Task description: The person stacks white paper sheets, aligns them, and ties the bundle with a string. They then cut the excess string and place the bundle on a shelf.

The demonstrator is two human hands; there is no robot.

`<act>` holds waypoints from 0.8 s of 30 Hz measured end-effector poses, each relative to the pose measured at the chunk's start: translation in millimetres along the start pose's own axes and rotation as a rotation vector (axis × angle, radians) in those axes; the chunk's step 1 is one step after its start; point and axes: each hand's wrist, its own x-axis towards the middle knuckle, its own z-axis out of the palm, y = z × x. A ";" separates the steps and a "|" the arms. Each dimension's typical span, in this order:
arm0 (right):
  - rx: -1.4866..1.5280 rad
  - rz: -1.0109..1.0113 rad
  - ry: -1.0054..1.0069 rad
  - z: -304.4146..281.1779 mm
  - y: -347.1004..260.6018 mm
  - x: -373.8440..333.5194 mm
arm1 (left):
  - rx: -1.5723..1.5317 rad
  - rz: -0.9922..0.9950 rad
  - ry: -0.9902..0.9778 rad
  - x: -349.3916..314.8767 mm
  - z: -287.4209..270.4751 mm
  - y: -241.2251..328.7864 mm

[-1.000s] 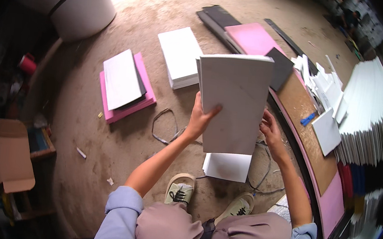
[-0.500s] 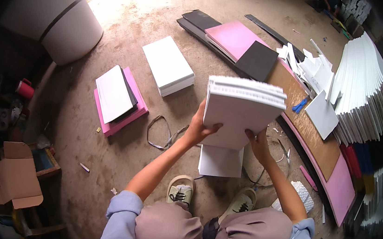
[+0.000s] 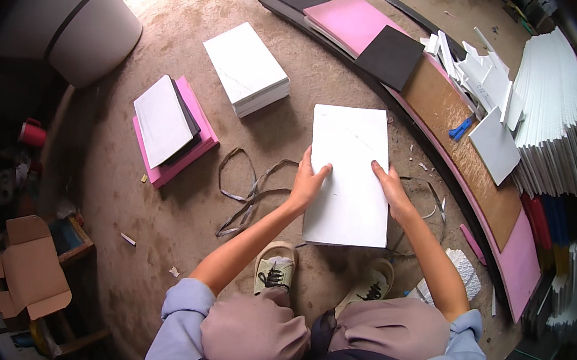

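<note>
A stack of white rectangular sheets point(image 3: 347, 200) lies flat, low in front of my shoes, its top face toward me. My left hand point(image 3: 311, 182) grips its left edge, thumb on top and fingers down the side. On the opposite edge my right hand point(image 3: 390, 191) holds it the same way. The fingertips of both hands are hidden beyond the edges. A loose grey strap point(image 3: 250, 193) lies in loops on the floor left of the stack, and another strap point(image 3: 435, 192) shows on the right.
Farther off stands another white stack point(image 3: 247, 67). To its left, white and black sheets rest on a pink pile point(image 3: 186, 148). Along the right run long pink, black and brown boards point(image 3: 474, 157) with blue clips point(image 3: 460, 128) and white offcuts. An opened cardboard box point(image 3: 33, 266) sits lower left.
Both hands have lowered the raised, tilted stack, which now lies flat over the white stack below. My view has shifted slightly.
</note>
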 end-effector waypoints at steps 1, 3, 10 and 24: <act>-0.003 -0.009 0.013 -1.1 2.3 0.4 | 0.049 0.028 0.022 -0.4 1.7 -4.3; -0.150 0.047 0.075 -21.0 16.9 3.7 | 0.246 -0.034 0.017 -7.5 19.3 11.5; -0.453 -0.132 0.244 -3.9 -43.2 -9.4 | 0.680 0.052 0.243 2.2 -22.6 18.0; -0.565 -0.296 -0.197 150.2 -163.3 177.3 | 0.348 0.138 0.398 112.3 -201.0 3.6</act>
